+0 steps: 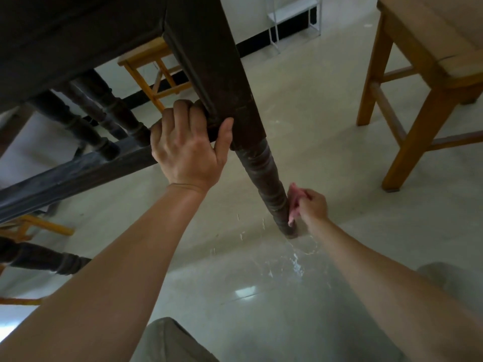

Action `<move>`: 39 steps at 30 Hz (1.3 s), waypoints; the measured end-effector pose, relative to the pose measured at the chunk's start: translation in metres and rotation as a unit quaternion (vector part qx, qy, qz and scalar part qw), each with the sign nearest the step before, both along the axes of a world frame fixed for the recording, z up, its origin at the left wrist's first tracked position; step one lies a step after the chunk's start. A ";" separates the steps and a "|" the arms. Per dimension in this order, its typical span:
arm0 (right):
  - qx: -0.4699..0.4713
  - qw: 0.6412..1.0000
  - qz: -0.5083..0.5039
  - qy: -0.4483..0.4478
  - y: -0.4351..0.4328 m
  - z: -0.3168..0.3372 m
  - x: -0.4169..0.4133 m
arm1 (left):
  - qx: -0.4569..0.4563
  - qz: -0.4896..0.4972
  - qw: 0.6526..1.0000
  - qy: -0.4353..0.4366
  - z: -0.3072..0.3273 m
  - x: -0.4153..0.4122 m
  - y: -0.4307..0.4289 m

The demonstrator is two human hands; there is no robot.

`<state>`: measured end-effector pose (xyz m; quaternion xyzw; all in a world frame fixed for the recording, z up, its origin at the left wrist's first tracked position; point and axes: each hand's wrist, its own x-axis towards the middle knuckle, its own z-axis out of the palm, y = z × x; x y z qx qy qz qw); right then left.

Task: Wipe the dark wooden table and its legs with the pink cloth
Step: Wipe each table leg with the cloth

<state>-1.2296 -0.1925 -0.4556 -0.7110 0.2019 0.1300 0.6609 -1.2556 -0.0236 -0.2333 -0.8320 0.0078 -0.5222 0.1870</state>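
The dark wooden table (78,35) fills the upper left, seen from low down beside it. Its near corner leg (266,176) runs down to the pale floor, square at the top and turned below. My left hand (188,145) grips the table's lower edge where the rail meets that leg, fingers curled over the rail and thumb on the leg's square block. Low on the leg, my right hand (312,205) holds the pink cloth (294,205) against the leg's right side, just above its foot. Most of the cloth is hidden in my fist.
A light wooden stool (428,82) stands at the right, close to the leg. Another light stool (149,71) shows behind the table, and a white metal rack (292,19) stands by the far wall. Other dark turned legs (86,118) and a stretcher rail (78,171) lie at left. My knees sit at the bottom.
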 end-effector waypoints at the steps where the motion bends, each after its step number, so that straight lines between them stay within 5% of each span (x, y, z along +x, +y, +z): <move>1: 0.015 0.999 -0.032 -0.019 0.014 0.007 -0.004 | -0.002 0.001 1.000 0.000 0.000 0.000 0.001; 3: 0.011 0.997 -0.068 -0.027 0.043 -0.001 -0.033 | -0.007 0.001 1.000 0.001 0.000 0.000 0.001; 6: 0.087 0.990 -0.005 0.110 0.072 -0.022 -0.095 | -0.006 -0.006 1.000 0.000 -0.001 0.000 0.000; 8: 0.054 0.985 0.006 0.163 0.066 -0.032 -0.102 | -0.007 -0.009 1.000 0.001 -0.001 0.000 0.000; 13: -0.090 0.989 -0.066 0.100 -0.001 -0.031 -0.018 | 0.006 -0.013 1.000 -0.023 -0.001 0.001 0.002; 17: -0.007 0.994 -0.023 0.108 0.003 -0.054 0.032 | 0.017 -0.013 0.999 -0.034 -0.003 0.005 0.004; 21: -0.027 0.990 -0.074 0.116 0.055 -0.080 -0.047 | 0.019 -0.010 0.999 -0.031 -0.005 0.004 0.004; 24: 0.065 0.990 0.026 0.124 0.069 -0.068 -0.100 | 0.011 -0.018 1.000 -0.018 -0.003 0.002 0.003; 29: -0.055 0.986 -0.050 0.149 0.010 -0.077 -0.020 | 0.018 -0.018 0.999 -0.032 -0.003 0.004 0.004; 34: 0.135 0.970 -0.056 0.193 0.013 -0.100 0.028 | 0.027 -0.025 0.998 -0.055 -0.006 0.009 0.007; 39: 0.198 0.926 -0.195 0.255 0.054 -0.111 -0.022 | 0.031 -0.023 0.998 -0.043 -0.007 0.010 0.008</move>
